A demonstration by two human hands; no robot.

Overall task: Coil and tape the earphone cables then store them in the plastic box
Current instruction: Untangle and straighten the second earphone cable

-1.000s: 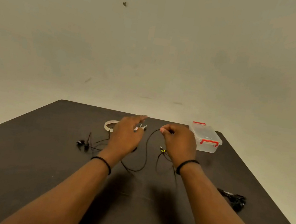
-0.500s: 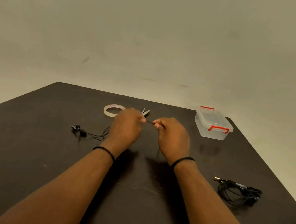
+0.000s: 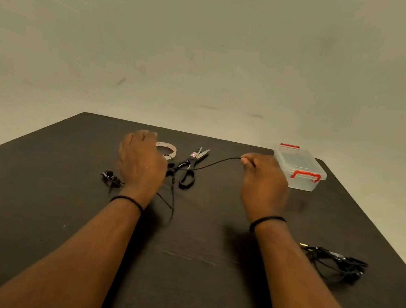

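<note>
Now I am stretching one earphone cable [image 3: 211, 164] between both hands above the worktop [image 3: 30, 207]. My right hand [image 3: 263, 181] is pinching the cable's end between thumb and fingers [image 3: 246, 159], curled tight. My left hand [image 3: 141, 160] is sitting with fingers folded under; the cable is running toward it, but I cannot tell whether it is actually gripping the cable. Taking the scissors [image 3: 189, 167] as my landmark: the cable is crossing right over them, the tape [image 3: 168, 148] is lying just left of them and partly behind my left hand, the earbuds [image 3: 110, 177] are lying further left and nearer me, and the box [image 3: 300, 168] is standing well to their right, lid on, close to the far edge. A second, loosely bundled cable [image 3: 338, 263] is waiting far right of the scissors and nearer me.

To coil well, I am judging that the right hand should be feeding even loops into the left, keeping light tension so the thin cable is not kinking or snagging on the scissors' handles.

For room, the broad bare stretch on the near side of the scissors is giving the most space; the box and bundle are sitting near the right edge, so sweeping that way is risking a knock-off.
</note>
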